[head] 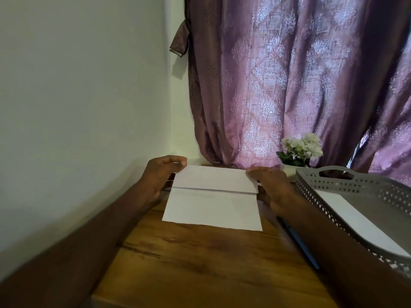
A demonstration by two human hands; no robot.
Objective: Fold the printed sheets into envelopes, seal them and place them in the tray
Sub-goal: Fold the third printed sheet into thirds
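Note:
A white sheet [212, 207] lies on the wooden table [200, 263], its far part folded over toward me so the flap's edge runs across the middle. My left hand [160, 176] pinches the flap's far left corner between thumb and fingers. On the opposite side, my right hand [273, 187] holds the far right corner the same way. A grey perforated tray [333, 181] stands to the right, with a white envelope or sheet [355, 221] lying flat inside it.
A blue pen-like object [304, 247] lies beside the tray, mostly hidden under my right forearm. A small pot of white flowers [300, 152] stands behind the tray. A purple curtain [289, 85] hangs at the back, and a pale wall closes the left side.

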